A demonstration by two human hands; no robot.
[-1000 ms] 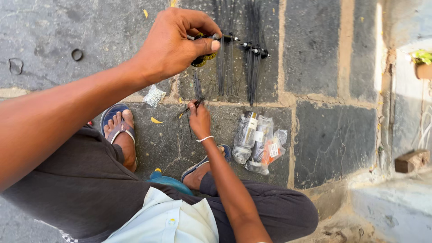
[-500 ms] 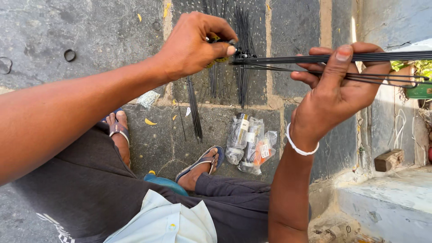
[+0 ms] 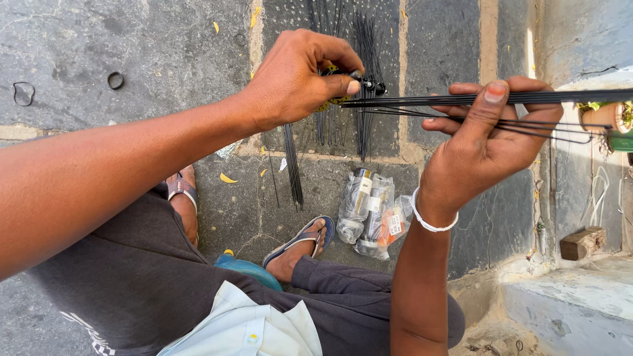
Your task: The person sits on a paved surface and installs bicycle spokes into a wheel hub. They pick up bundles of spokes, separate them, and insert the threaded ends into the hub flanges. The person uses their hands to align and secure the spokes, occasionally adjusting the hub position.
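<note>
— What lay nearest the camera?

— The person's lap in dark trousers, with a pale folded cloth (image 3: 247, 326) on it, and sandalled feet (image 3: 300, 240) on the stone floor (image 3: 99, 39).

— And the hands?

— The right hand (image 3: 484, 142) was clenched around a bundle of thin black spokes (image 3: 560, 99), thumb pressed over them; the bundle ran level, out past the right edge. The left hand (image 3: 297, 79) pinched the spokes' near ends, where small dark caps sat. Something yellowish showed under its fingers, perhaps a tool; the hand hid most of it.

— What was below them?

— A clear plastic packet of small parts (image 3: 372, 211) lay on the floor beside the right foot. More loose black spokes (image 3: 362, 59) were spread on the stones farther out, partly covered by the left hand.

— Farther still?

— Two small rings (image 3: 115, 80) lay at the left, and a wooden block (image 3: 581, 242) and a potted plant (image 3: 610, 115) at the right.
</note>
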